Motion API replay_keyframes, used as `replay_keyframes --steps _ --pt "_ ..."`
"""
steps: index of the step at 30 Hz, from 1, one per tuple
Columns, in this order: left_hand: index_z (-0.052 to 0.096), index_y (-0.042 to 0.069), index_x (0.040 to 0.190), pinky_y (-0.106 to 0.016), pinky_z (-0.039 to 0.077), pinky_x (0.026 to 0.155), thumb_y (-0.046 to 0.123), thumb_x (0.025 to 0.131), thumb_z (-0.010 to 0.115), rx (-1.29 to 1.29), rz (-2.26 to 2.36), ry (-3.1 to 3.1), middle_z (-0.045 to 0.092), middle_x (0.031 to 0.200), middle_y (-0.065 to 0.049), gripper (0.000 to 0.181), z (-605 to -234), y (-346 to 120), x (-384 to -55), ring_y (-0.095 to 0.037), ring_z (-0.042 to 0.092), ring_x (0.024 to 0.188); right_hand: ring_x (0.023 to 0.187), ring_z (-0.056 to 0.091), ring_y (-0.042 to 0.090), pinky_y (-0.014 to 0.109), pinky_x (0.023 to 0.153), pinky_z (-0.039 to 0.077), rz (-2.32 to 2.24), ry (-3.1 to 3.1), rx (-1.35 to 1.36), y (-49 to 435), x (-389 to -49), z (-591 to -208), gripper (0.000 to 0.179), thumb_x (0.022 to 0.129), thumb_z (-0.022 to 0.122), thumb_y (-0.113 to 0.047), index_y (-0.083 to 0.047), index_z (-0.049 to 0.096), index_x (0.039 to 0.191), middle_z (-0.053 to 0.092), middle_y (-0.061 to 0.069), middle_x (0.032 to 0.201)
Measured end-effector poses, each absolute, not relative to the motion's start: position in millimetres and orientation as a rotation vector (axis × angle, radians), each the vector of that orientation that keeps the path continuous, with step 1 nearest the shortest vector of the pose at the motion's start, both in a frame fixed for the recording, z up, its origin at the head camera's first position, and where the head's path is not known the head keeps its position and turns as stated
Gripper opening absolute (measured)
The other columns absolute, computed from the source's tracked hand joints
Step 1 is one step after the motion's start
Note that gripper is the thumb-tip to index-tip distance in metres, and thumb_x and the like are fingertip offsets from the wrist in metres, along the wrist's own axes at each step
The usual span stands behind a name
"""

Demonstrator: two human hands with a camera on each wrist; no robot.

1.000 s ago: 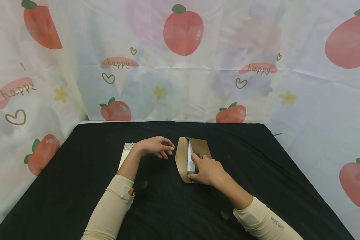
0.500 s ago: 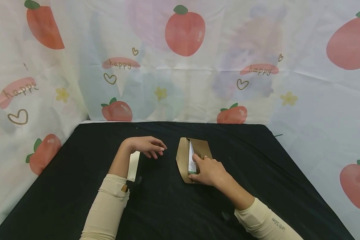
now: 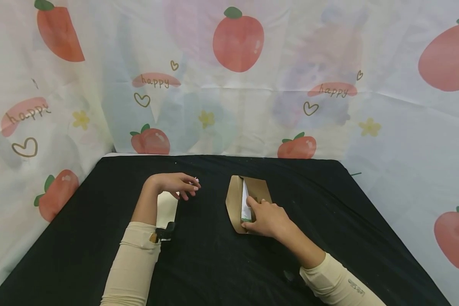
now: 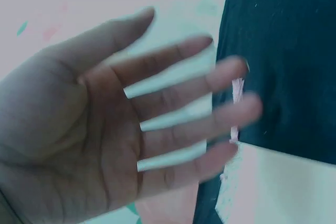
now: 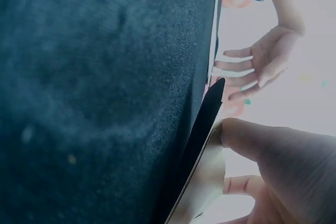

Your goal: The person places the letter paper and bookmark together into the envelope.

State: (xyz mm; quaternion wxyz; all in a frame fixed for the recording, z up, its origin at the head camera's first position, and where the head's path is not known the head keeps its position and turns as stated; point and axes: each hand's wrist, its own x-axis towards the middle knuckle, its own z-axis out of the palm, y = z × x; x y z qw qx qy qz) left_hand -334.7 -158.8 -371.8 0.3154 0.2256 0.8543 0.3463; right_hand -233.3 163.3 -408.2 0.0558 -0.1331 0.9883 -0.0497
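At the left edge of the frame, the fabric backdrop (image 3: 61, 127) hangs beside the black cloth (image 3: 80, 238), printed with peaches, hearts and the word "happy". Left of centre, a cream sleeve (image 3: 131, 263) leads up to the person's left hand (image 3: 173, 182), palm down, wrist bent; in the left wrist view its fingers are spread apart and slack, holding nothing. Under that hand lies a cream card (image 3: 167, 208), speckled along one edge, partly covered by the forearm, with a black camera (image 3: 166, 231) at the wrist in front of it. A pale pink strip with a frayed end (image 4: 238, 92) shows behind the fingertips, at the card's corner.

At the centre, slightly right, a brown envelope (image 3: 235, 204) lies on the cloth, flap open toward the left. White paper (image 3: 245, 199), green at its lower end, shows in the opening. The right hand (image 3: 268, 217) is on the envelope, thumb at the opening's lower corner, forefinger by the paper, the two apart; whether they pinch anything I can't tell. Its cream sleeve (image 3: 338, 278) runs to the lower right.
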Motion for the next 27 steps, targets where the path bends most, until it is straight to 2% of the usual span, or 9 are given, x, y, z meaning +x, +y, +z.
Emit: replay_keyframes --steps 10,17,27 --pt "0.049 -0.006 0.147 -0.055 0.052 0.097 0.023 0.109 0.053 0.489 0.835 2.339 0.061 0.132 -0.024 0.047 -369 -180 -329 -0.038 0.066 0.113 0.093 0.066 0.040 0.055 0.072 0.055 -0.152 2.993 -0.428 163 -233 -412 0.068 0.087 0.081 -0.050 -0.016 0.054 0.139 0.064 0.023 0.117" --pt "0.051 -0.005 0.145 -0.056 0.051 0.099 0.021 0.110 0.052 0.384 0.879 2.362 0.062 0.130 -0.025 0.044 -372 -189 -328 -0.038 0.066 0.112 0.091 0.066 0.040 0.055 0.071 0.055 -0.157 2.992 -0.425 162 -232 -412 0.067 0.087 0.082 -0.049 -0.016 0.054 0.138 0.064 0.022 0.115" --pt "0.050 -0.005 0.147 -0.054 0.053 0.095 0.024 0.112 0.047 0.379 0.853 2.417 0.063 0.128 -0.023 0.045 -370 -199 -327 -0.036 0.067 0.110 0.090 0.066 0.038 0.054 0.070 0.055 -0.146 2.996 -0.419 162 -231 -410 0.067 0.087 0.082 -0.049 -0.016 0.054 0.137 0.064 0.022 0.113"
